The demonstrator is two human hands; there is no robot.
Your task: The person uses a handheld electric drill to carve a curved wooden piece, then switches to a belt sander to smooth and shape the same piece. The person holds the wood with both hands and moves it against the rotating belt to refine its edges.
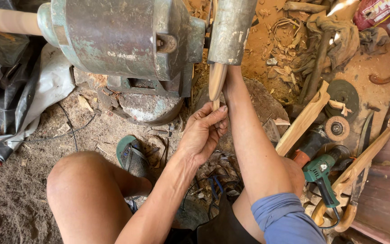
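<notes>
Left hand [202, 132] fingers pinching wooden piece [216, 81] beneath grinder [127, 38] at 12 o'clock; right hand hidden, finger state indeterminable.

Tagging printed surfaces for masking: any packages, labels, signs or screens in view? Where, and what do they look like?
Printed woven sack: top right corner, crumpled on the ground, red and white with dark lettering, partly cut off by the frame edge.
Label patch on the green power tool: right of the person's knee, small, pale, on the tool's body; too small to make out.
No signs or screens.
</notes>
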